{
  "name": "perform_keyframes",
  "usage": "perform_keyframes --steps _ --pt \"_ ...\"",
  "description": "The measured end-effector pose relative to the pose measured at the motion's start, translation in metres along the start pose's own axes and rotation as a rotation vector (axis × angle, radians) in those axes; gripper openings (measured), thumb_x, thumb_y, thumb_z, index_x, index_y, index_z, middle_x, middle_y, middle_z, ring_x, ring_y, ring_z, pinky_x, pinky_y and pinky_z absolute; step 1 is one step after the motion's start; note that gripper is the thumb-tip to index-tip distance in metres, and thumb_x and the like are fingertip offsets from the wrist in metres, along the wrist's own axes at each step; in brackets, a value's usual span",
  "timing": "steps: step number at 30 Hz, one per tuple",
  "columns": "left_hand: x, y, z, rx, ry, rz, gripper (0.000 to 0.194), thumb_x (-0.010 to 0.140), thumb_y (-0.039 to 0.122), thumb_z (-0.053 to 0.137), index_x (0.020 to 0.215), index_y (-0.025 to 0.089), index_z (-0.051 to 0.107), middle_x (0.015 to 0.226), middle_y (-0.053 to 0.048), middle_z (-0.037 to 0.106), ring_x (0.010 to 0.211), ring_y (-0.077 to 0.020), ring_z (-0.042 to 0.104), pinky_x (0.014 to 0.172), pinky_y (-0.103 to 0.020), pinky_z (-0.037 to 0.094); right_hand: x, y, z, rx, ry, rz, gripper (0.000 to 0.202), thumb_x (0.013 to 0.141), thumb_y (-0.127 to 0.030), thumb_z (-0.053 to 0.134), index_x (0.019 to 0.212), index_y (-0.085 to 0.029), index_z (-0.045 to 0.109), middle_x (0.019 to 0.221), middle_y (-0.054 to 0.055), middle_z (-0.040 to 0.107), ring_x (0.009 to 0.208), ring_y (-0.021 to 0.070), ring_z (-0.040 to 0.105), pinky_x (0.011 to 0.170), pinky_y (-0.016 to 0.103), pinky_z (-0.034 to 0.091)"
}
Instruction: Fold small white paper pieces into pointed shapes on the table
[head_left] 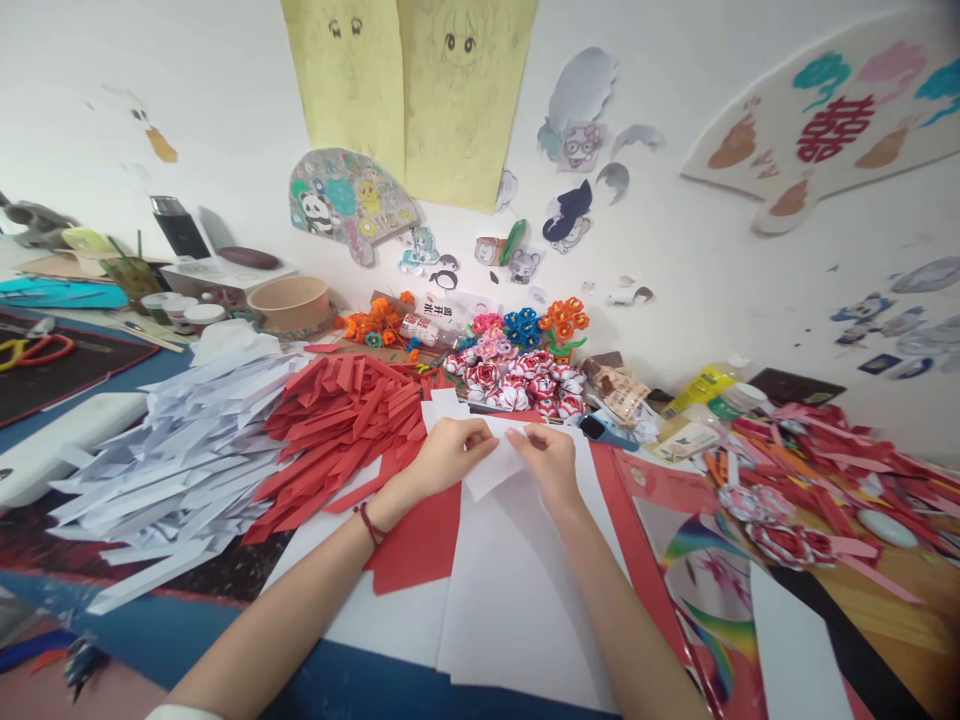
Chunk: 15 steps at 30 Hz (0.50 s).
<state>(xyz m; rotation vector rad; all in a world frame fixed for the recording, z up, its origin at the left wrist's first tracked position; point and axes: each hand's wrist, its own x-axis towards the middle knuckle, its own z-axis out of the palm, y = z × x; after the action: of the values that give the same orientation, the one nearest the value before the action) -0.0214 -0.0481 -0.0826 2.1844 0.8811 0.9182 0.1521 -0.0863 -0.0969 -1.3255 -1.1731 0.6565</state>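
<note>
Both my hands meet over a stack of white sheets (525, 600) in the middle of the table. Between them is a small white paper piece (495, 472), which hangs tilted above the stack. My left hand (454, 452) pinches its upper left side, fingers curled and thumb against them. At its upper right edge my right hand (547, 462) pinches it with thumb and forefinger. Under my left forearm lies red paper (420, 545). A pile of folded red strips (337, 430) is left of my left hand, and white strips (187, 450) are piled farther left.
Red and white paper flowers (517, 380) sit behind my hands, with a round tan container (291, 303) to their left. Scissors (37, 352) lie on a dark mat at the far left. Bottles (705, 388) and loose colored strips (832, 470) are at the right.
</note>
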Motion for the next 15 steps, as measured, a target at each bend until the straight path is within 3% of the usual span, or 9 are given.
perform_keyframes --steps 7,12,15 --pt "0.0 0.001 -0.003 0.013 0.004 -0.015 0.02 0.087 0.026 0.049 0.074 0.017 0.06 0.063 0.002 0.066 0.057 -0.0094 0.056 0.059 -0.019 0.038 0.016 0.013 -0.026 0.071 0.219 0.043 0.033 0.068 -0.049 0.068 0.066 -0.017 0.06 0.056 -0.004 0.049 0.051 0.0116 0.043 0.049 0.025 0.033" --pt "0.0 -0.003 -0.001 0.257 0.142 -0.04 0.018 0.09 0.029 0.045 0.086 0.019 0.06 0.08 -0.003 0.065 0.073 -0.0148 0.059 0.063 -0.023 0.039 0.017 0.016 -0.022 0.043 0.169 0.047 0.034 0.067 -0.049 0.069 0.061 -0.018 0.059 0.054 -0.004 0.048 0.052 0.0122 0.044 0.05 0.025 0.034" --pt "-0.001 -0.002 0.002 0.268 0.098 0.008 0.019 0.09 0.03 0.045 0.093 0.021 0.061 0.086 -0.003 0.064 0.079 -0.0159 0.058 0.068 -0.025 0.041 0.01 0.011 -0.011 0.003 0.087 0.021 0.032 0.067 -0.047 0.069 0.061 -0.017 0.059 0.056 -0.003 0.05 0.055 0.0119 0.044 0.052 0.024 0.034"
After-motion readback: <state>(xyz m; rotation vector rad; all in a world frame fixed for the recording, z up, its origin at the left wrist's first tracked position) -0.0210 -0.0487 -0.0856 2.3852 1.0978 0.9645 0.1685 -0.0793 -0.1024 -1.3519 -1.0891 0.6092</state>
